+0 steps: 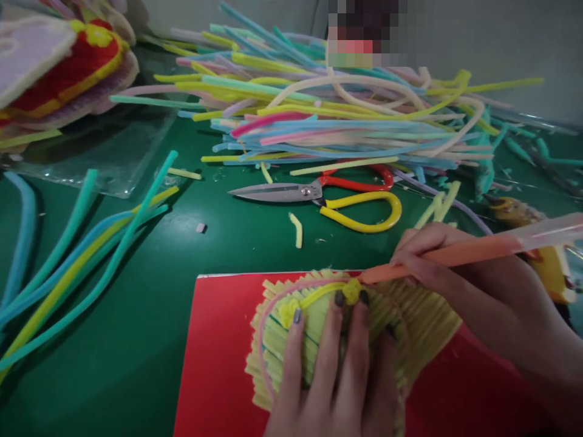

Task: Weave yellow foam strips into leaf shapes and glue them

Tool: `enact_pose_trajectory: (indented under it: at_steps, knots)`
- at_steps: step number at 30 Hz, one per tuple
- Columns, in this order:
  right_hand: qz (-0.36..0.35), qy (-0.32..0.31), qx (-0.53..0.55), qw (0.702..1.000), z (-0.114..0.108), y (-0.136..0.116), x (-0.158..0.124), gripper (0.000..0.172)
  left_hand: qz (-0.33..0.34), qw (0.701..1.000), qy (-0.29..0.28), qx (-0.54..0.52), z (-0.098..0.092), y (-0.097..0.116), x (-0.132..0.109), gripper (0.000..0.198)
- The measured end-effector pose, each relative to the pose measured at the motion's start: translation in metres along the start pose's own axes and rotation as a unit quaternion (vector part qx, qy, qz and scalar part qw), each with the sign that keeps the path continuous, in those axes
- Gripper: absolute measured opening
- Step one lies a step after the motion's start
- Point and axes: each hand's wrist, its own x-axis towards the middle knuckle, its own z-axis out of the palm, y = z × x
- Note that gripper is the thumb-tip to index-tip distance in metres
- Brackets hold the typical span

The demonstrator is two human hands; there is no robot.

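Observation:
My left hand [337,370] lies with fingers spread on a pale yellow-green piece made of pipe cleaner strips [273,340] laid side by side. Its fingertips press near a bright yellow pipe cleaner strip [319,295] with a small curled knot at each end. A pink pipe cleaner outline [263,321] curves around the piece. My right hand [473,285] is closed around an orange pen-shaped tool [437,256] with a translucent back end. The tool's tip is beside the right-hand yellow knot; whether it touches is unclear. A red board [214,358] lies underneath.
Scissors [314,193] with one red and one yellow handle lie beyond the board. Behind them is a heap of coloured pipe cleaners [337,127]. More strips [91,249] lie at left, below a red-and-lilac fuzzy craft piece [68,73]. A yellow figure [528,224] is at right.

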Motion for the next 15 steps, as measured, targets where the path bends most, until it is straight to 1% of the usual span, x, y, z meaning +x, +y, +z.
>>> enact_pose_trajectory:
  at_steps: [2, 6, 10, 15]
  knots:
    - [0.009, 0.003, -0.017, 1.000, -0.003, 0.001, -0.004, 0.016, 0.003, 1.000, -0.003, -0.002, -0.001, -0.001, 0.000, 0.036]
    - [0.018, 0.013, -0.032, 0.999, -0.006, 0.005, -0.013, 0.008, 0.011, 1.000, -0.006, -0.006, -0.001, -0.002, 0.001, 0.036]
    - [0.014, 0.046, -0.031, 0.998, -0.005, 0.006, -0.023, 0.009, 0.019, 1.000, -0.004, -0.001, -0.001, -0.003, 0.002, 0.037]
    - [0.025, 0.084, -0.036, 0.995, -0.004, 0.006, -0.036, 0.009, 0.022, 1.000, -0.014, -0.016, -0.001, -0.006, 0.001, 0.041]
